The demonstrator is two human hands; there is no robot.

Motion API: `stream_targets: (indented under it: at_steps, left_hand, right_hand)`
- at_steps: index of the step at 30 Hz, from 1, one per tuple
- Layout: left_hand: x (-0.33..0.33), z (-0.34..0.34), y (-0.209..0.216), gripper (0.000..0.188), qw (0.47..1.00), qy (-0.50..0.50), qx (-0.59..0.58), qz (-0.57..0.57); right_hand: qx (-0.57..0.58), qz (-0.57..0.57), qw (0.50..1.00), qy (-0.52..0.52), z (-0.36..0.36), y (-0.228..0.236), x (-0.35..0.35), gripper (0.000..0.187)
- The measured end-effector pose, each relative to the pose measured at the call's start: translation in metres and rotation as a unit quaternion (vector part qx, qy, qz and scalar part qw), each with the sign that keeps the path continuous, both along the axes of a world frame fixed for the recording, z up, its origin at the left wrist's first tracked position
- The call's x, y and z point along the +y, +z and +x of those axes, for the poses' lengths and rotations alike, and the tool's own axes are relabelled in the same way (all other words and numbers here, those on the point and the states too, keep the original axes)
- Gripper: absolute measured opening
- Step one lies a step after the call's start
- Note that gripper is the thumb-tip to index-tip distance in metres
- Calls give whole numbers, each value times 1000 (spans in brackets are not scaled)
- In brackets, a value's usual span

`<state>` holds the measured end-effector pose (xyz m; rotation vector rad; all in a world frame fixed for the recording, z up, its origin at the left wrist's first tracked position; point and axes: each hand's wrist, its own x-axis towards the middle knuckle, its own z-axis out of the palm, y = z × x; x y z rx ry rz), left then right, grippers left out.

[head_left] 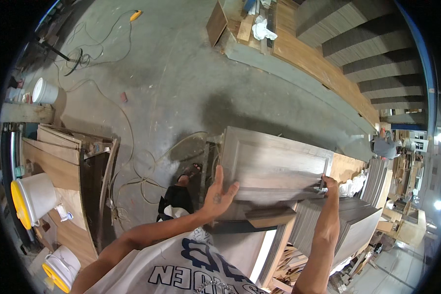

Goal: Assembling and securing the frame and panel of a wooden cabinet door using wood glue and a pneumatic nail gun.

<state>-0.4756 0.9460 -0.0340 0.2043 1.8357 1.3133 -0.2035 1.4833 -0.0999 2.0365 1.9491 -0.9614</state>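
Note:
A grey-brown wooden cabinet door [279, 164] with a raised frame and recessed middle lies in front of me, its long side running left to right. My left hand [219, 197] is at the door's left end, fingers stretched and thumb apart; I cannot tell whether it touches the wood. At the right end, my right hand [330, 183] is closed, its fingertips bent over a small dark piece at the door's frame. That piece is too small to name. Beneath the door is a stand or stack, mostly hidden.
Stacked grey panels [348, 225] stand right of my body. Wooden sheets [59, 164] lean at the left near white buckets with yellow lids [36, 198]. A loose hose [142, 181] coils on the floor. A long wooden bench [318, 66] runs along the far right; a person [386, 147] is beyond.

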Motion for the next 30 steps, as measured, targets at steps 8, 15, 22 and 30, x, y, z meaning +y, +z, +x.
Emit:
stream_targets:
  at_steps: [8,15,22,30]
  left_hand:
    - [-4,23,-35,97,990,0,139,-9]
    - [-3,12,1,90,1000,1,23,18]
    - [-11,19,-23,88,988,14,153,29]
    - [-11,9,-10,81,995,19,26,97]
  right_hand:
    - [-64,-18,998,9,-49,50,-46,62]
    - [-59,2,998,28,-31,46,-34,56]
    - [-43,22,996,69,-41,32,-40,58]
    - [-55,247,966,62,-56,17,-67,77]
